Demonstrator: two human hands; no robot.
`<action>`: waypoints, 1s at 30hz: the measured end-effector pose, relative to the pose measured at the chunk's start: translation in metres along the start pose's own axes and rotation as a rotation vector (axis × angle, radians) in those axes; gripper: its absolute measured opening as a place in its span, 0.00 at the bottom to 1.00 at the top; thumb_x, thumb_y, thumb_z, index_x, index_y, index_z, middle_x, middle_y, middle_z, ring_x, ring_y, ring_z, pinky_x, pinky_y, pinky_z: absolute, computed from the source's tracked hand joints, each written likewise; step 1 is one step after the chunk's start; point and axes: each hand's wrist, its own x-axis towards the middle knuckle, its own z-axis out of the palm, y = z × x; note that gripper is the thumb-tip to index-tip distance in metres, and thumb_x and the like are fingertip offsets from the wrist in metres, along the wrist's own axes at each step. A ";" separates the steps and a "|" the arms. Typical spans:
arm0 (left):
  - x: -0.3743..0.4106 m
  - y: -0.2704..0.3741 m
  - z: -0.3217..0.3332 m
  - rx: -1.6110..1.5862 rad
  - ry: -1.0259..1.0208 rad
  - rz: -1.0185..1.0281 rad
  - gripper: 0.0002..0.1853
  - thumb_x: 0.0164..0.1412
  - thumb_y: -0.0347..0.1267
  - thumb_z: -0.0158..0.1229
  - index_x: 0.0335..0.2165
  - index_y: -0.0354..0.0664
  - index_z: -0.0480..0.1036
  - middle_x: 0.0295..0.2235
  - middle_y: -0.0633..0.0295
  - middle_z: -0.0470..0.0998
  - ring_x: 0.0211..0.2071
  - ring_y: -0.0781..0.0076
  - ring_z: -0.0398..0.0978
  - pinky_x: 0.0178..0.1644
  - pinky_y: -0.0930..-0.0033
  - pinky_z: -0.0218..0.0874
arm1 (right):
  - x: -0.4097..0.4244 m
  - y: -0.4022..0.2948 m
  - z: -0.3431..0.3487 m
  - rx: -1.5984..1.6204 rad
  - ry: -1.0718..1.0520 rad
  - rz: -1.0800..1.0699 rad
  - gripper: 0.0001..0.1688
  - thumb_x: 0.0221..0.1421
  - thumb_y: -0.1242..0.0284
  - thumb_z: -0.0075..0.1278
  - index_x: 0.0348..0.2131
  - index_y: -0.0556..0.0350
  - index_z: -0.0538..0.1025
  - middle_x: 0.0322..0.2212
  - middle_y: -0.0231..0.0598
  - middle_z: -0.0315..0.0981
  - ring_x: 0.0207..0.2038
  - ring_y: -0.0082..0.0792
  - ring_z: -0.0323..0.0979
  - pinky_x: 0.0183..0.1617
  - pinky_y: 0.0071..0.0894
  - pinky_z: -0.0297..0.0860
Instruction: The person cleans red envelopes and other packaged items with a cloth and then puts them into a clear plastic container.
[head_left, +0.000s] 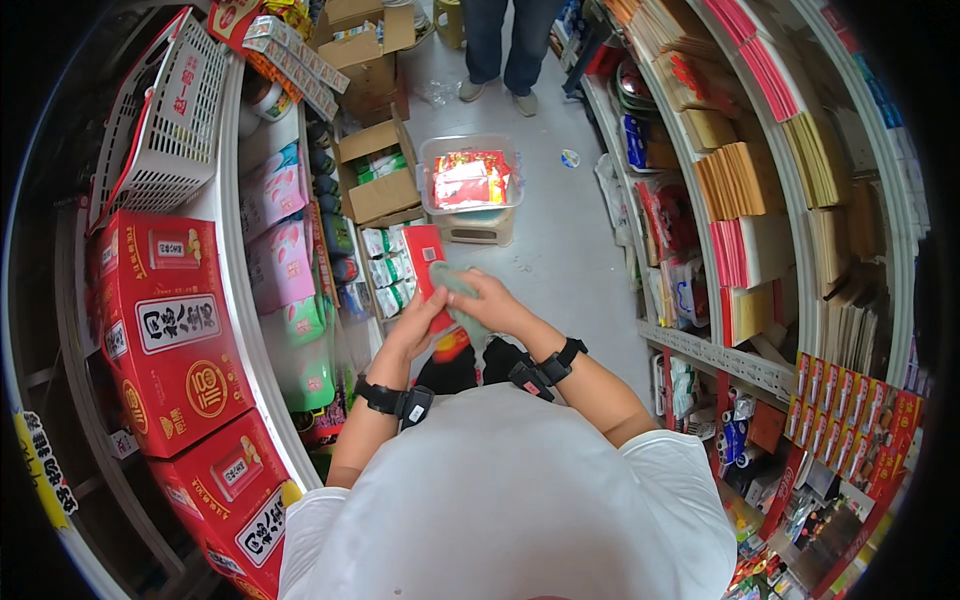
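Observation:
My left hand (418, 322) grips a flat red packet (422, 259) that bears a printed code near its upper end. In my right hand (487, 300) is a grey-green cloth (466, 289), which lies against the right side of the packet. Both hands are close together in front of my body. The packet's lower end is blurred. Beyond the hands, a clear plastic bin (471, 204) with red packets (472, 178) in it rests on a low plastic stool (478, 229). White and green packs (388, 270) stand in rows just left of the red packet.
Shelves with stacked envelopes and paper (731, 180) line the right side. On the left are large red cartons (176, 322), a white plastic basket (176, 112) and hanging bags. Open cardboard boxes (379, 199) stand along the left of the aisle. Another person's legs (499, 45) are at its far end.

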 end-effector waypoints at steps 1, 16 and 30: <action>-0.001 0.005 -0.005 -0.162 -0.039 -0.044 0.38 0.61 0.53 0.44 0.60 0.45 0.46 0.56 0.57 0.60 0.54 0.62 0.62 0.57 0.59 0.54 | 0.001 -0.005 0.013 -0.068 0.016 -0.105 0.25 0.48 0.75 0.51 0.49 0.54 0.70 0.43 0.52 0.65 0.47 0.50 0.64 0.52 0.38 0.62; -0.050 0.034 -0.092 -0.259 -0.089 -0.152 0.35 0.62 0.55 0.36 0.56 0.40 0.54 0.50 0.52 0.67 0.49 0.58 0.70 0.51 0.56 0.63 | 0.066 -0.035 0.081 -0.432 0.002 -0.276 0.37 0.41 0.84 0.44 0.54 0.63 0.60 0.38 0.58 0.65 0.43 0.57 0.63 0.48 0.46 0.62; -0.036 0.037 -0.130 -0.425 0.010 0.014 0.28 0.64 0.46 0.41 0.54 0.37 0.57 0.51 0.54 0.67 0.50 0.61 0.68 0.53 0.56 0.61 | 0.067 -0.017 0.102 -0.416 -0.061 -0.216 0.41 0.45 0.81 0.46 0.58 0.70 0.51 0.35 0.62 0.65 0.38 0.60 0.65 0.44 0.44 0.64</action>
